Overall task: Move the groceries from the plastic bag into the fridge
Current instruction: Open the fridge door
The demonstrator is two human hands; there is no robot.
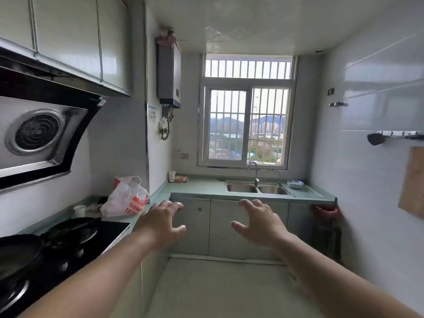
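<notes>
A white plastic bag with red print stands on the green countertop at the left, past the stove. What is inside it is hidden. My left hand reaches forward with loosely spread fingers, just right of the bag and apart from it, holding nothing. My right hand is stretched out beside it over the floor, fingers spread and empty. No fridge is in view.
A black stove with a wok and a lid lies at the near left under a range hood. A double sink and a blue bowl sit below the window. A paper cup stands by the bag. Open floor lies ahead.
</notes>
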